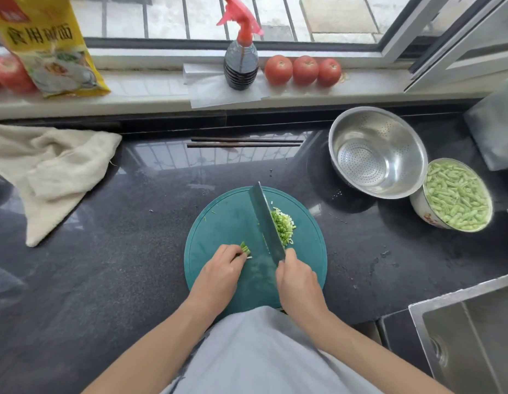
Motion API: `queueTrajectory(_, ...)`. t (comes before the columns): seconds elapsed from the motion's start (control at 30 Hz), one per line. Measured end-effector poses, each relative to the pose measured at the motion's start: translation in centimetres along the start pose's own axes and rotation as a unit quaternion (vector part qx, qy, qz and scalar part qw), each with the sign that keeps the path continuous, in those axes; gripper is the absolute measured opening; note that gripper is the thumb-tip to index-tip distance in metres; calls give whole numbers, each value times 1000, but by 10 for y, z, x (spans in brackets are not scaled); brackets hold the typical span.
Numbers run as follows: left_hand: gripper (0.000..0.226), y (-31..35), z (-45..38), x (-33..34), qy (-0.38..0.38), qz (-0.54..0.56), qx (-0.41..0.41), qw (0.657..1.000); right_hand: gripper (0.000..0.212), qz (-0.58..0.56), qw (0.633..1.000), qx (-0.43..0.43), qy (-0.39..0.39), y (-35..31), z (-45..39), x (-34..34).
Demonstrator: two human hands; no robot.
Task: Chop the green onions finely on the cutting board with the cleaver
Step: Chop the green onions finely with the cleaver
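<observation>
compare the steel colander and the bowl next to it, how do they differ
The colander is bare perforated steel and holds nothing; the bowl has a white printed wall and is full of cut green vegetable pieces. The colander is the wider and stands farther from the person. Both are round, sit on the dark counter and touch.

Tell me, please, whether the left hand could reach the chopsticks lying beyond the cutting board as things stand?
Probably yes. The counter between the cutting board and the chopsticks looks bare, but the left hand pinches a green onion stub and would need to release it first.
</observation>
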State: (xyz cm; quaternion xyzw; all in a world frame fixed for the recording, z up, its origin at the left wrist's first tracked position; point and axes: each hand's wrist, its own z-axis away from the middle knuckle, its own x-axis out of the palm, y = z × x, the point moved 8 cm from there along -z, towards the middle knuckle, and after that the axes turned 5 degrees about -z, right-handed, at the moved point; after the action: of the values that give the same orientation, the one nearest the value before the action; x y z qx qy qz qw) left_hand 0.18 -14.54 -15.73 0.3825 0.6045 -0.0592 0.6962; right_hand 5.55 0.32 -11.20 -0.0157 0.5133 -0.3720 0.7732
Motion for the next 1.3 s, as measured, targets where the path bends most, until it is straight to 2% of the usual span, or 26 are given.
queueTrajectory(0.17,28,5,-10,9,-10,7,-1,1000,16,28,997,-39,-59,-3,19,13)
queueTrajectory(0.3,28,5,-11,9,-12,-11,11,1000,14,40,995,2,-89,6,21,25)
queueTrajectory(0.5,19,11,-14,10,-3,-17,53,998,7,32,998,-22,-45,-29,-10,26)
queueTrajectory(0.6,15,9,-7,12,8,-36,61,997,11,1,999,-35,-28,-40,-24,20)
queueTrajectory(0.7,33,10,-4,6,3,-52,55,997,13,-3,999,-34,-18,-27,-11,13)
queueTrajectory(0.77,36,12,-4,4,-10,-48,49,998,12,7,999,-38,-31,-17,2,11)
queueTrajectory(0.87,14,8,-5,3,-18,-40,17,999,15,22,997,-41,-56,-11,17,11)
queueTrajectory(1.1,27,5,-9,2,-23,-46,7,999,11,61,993,-16,-104,-5,32,24)
queueTrajectory(1.2,25,8,-10,0,-26,-43,18,999,9,80,993,-25,-84,-16,21,31)
queueTrajectory(1.3,19,10,-11,0,-17,-49,36,998,5,46,997,-39,-46,-33,1,32)
